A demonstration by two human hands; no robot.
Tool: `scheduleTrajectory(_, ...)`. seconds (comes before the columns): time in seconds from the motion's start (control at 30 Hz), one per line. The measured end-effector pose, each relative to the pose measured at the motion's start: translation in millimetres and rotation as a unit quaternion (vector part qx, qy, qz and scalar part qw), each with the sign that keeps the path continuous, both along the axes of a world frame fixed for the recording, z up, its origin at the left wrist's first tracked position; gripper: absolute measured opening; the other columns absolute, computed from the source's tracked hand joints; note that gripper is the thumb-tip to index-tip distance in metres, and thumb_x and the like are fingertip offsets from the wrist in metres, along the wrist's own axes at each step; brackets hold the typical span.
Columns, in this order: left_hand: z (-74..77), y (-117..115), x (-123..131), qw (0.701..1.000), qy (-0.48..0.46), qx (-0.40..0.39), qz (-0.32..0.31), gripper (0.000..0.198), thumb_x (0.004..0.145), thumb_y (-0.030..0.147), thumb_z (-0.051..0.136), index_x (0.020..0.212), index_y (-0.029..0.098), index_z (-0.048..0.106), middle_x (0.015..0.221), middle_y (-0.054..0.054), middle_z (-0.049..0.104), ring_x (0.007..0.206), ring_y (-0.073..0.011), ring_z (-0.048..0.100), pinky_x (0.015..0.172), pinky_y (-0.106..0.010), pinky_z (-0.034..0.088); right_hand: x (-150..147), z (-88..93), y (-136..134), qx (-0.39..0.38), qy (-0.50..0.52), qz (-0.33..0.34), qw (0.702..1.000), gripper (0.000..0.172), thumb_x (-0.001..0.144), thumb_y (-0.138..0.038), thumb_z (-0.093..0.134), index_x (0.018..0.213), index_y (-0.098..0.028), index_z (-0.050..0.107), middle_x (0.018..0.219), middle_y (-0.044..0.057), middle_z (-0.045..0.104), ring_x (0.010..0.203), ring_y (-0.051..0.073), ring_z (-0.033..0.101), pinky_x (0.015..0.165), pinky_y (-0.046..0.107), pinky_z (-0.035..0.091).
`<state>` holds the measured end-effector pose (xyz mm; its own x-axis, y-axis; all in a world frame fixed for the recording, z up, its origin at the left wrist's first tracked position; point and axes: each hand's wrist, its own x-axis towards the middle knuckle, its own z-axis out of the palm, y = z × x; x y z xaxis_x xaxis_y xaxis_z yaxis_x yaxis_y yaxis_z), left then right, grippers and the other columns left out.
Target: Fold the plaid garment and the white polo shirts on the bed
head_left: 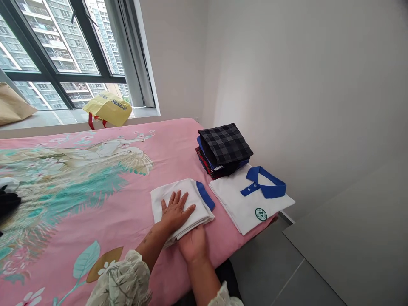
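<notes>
The white garment point(198, 215) (blue along one edge) lies folded.

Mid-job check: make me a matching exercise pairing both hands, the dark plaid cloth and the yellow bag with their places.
1. left hand
2. right hand
3. dark plaid cloth
4. yellow bag

A. in front of the window
B. at the near edge of the folded white cloth
C. on top of the stack
D. flat on the folded white cloth

Pairs: 1-D, 2-B, 3-C, 4-A
</notes>
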<state>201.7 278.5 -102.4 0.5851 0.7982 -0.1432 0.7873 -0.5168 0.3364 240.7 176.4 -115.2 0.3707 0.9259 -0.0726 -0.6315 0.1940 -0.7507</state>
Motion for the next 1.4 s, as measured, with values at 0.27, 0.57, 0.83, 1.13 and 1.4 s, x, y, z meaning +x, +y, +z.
scheduleTrajectory(0.27, -27.0, -16.8, 6.1, 0.988, 0.004, 0.154, -0.001, 0.077, 0.086, 0.067, 0.032, 0.148, 0.022, 0.031, 0.157, -0.014, 0.019, 0.145, -0.0348, 0.011, 0.11, -0.066, -0.007, 5.4, -12.2, -115.5, -0.202, 0.036, -0.013, 0.979, 0.049, 0.078, -0.06, 0.059, 0.1, -0.016, 0.066, 0.097, 0.013, 0.07, 0.087, 0.024, 0.066, 0.083, 0.04, 0.049)
scheduleTrajectory(0.57, -30.7, -45.6, -18.8, 0.985, -0.038, 0.163, -0.03, 0.068, 0.088, 0.053, 0.04, 0.149, 0.024, 0.027, 0.156, -0.012, 0.024, 0.144, -0.0376, 0.014, 0.11, -0.068, -0.006, 51.3, 65.9, -1.0, -0.045, -0.637, 0.055, 0.768, 0.043, 0.096, -0.038, 0.032, 0.13, -0.023, 0.056, 0.144, 0.006, 0.045, 0.141, 0.024, 0.027, 0.117, 0.051, 0.011)
scheduleTrajectory(0.83, -36.0, -53.9, -17.2, 0.986, -0.014, 0.166, 0.001, 0.069, 0.085, 0.046, 0.049, 0.147, 0.02, 0.033, 0.154, -0.016, 0.029, 0.142, -0.0425, 0.016, 0.11, -0.067, -0.005, 42.3, 24.1, 116.3, -0.147, -0.772, 0.246, 0.567, 0.069, 0.086, -0.054, 0.05, 0.146, -0.024, 0.033, 0.157, 0.01, 0.019, 0.146, 0.028, 0.009, 0.112, 0.058, -0.009)
scheduleTrajectory(1.13, -49.7, -39.3, -18.6, 0.98, 0.012, 0.199, 0.006, 0.052, 0.084, 0.031, 0.051, 0.137, 0.028, 0.051, 0.147, -0.011, 0.044, 0.145, -0.038, 0.01, 0.111, -0.063, -0.005, 6.1, -0.9, 141.3, -0.15, -0.797, 0.237, 0.535, 0.08, 0.08, -0.069, 0.043, 0.148, -0.03, 0.027, 0.159, 0.008, 0.009, 0.146, 0.031, -0.003, 0.103, 0.069, -0.017)
scheduleTrajectory(1.4, -31.7, -52.6, -18.5, 0.99, -0.01, 0.141, -0.005, 0.072, 0.086, 0.058, 0.041, 0.147, 0.023, 0.032, 0.156, -0.013, 0.025, 0.144, -0.0378, 0.013, 0.108, -0.068, -0.008, 66.7, 19.4, 87.5, -0.103, -0.67, -0.051, 0.733, 0.039, 0.088, -0.035, 0.048, 0.119, -0.016, 0.061, 0.122, 0.009, 0.063, 0.116, 0.02, 0.054, 0.105, 0.033, 0.037)
